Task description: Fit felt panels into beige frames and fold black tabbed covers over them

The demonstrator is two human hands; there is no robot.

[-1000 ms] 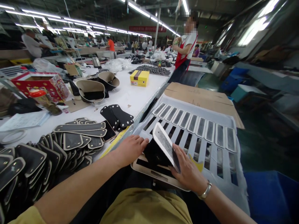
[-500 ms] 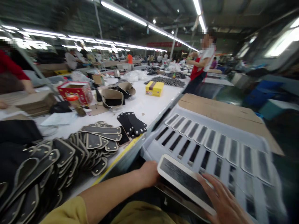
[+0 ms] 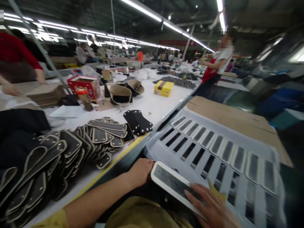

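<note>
A long, round-cornered dark strip with a pale border (image 3: 169,179) lies slanted in front of my body. At its left end my left hand (image 3: 141,172) is closed, with the fingertips partly hidden behind the strip's end. My right hand (image 3: 206,202) rests on the right part of the strip, its fingers stretched out across the surface and its thumb out of sight. Beyond it, a pale sheet (image 3: 163,155) carries a row of similar pale-edged strips (image 3: 209,138) and a row of bare dark strips (image 3: 188,151). A pointed yellow piece (image 3: 217,191) shows beside my right hand.
Overlapping black pieces with pale edges and studs (image 3: 71,145) cover the near left of the white table (image 3: 147,104). Farther back are a yellow box (image 3: 163,88), a red box (image 3: 84,86) and curved beige-lined pieces (image 3: 121,93). Cardboard (image 3: 237,118) lies behind the sheet. Other people work nearby.
My view has turned slightly left. The strip and both hands have shifted left, and my right fingers now lie farther onto the strip. The yellow piece has come into sight.
</note>
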